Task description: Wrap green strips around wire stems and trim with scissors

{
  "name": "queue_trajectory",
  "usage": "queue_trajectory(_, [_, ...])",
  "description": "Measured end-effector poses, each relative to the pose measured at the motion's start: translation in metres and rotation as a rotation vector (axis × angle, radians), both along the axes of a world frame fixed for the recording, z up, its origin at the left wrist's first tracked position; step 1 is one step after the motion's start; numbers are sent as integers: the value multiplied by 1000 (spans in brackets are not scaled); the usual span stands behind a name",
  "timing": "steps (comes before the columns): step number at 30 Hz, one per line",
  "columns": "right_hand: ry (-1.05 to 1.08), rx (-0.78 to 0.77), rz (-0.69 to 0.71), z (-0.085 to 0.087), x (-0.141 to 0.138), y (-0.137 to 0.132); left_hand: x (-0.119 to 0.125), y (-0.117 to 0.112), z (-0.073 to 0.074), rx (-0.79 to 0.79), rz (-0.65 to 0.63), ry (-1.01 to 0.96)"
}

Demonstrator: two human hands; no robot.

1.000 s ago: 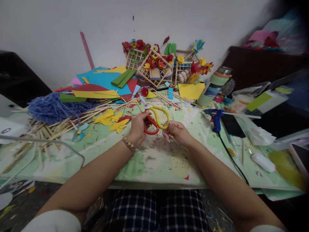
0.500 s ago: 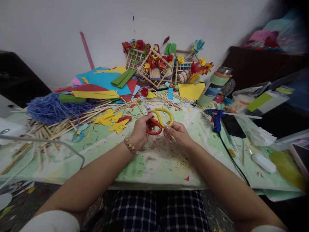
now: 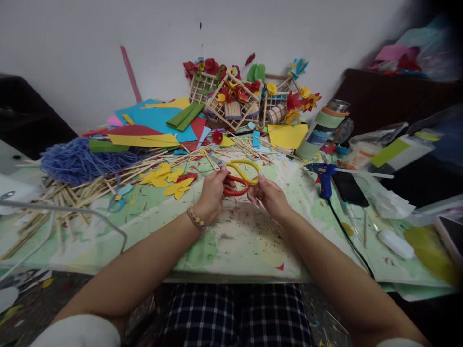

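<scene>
A pair of scissors with one red and one yellow handle loop (image 3: 236, 193) is held up over the middle of the table. My left hand (image 3: 212, 192) is closed around it near the pivot, the thumb on top, and the metal blades point away to the upper left. At the right end of the loops, my right hand (image 3: 272, 196) pinches the yellow handle between thumb and fingers. Some of its fingertips are hidden behind the handles. Yellow paper petals (image 3: 179, 188) lie left of my left hand.
Bamboo sticks and blue yarn (image 3: 79, 161) are heaped at left, beside coloured paper (image 3: 144, 120). Lattice crafts with paper flowers (image 3: 231, 101) stand against the wall. At right are a blue glue gun (image 3: 324, 180) with its cord, a bottle (image 3: 320, 127) and a phone (image 3: 349, 188).
The scissors' handles have tilted and shifted slightly to the right. My right hand has moved a little right along the yellow loop, while my left hand keeps its hold.
</scene>
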State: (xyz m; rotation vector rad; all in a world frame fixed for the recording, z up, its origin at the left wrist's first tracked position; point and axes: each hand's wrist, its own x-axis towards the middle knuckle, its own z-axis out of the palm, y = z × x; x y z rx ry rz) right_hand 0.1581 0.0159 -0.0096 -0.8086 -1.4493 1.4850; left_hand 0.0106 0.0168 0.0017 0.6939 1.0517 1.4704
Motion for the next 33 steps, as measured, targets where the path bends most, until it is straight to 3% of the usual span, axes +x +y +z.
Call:
queue_trajectory(5, [-73, -14, 15, -1, -4, 0, 0, -4, -2, 173, 85, 193])
queue_trajectory(10, [-172, 67, 11, 4, -7, -2, 1, -14, -1, 365, 115, 333])
queue_trajectory(14, [-266, 42, 125, 2, 0, 0, 1, -20, 2, 440, 136, 417])
queue_trajectory(27, [-223, 98, 387, 10, 12, 2, -2, -18, 7, 434, 167, 404])
queue_trajectory(33, [26, 16, 346, 5, 0, -3, -2, -13, 5, 367, 163, 364])
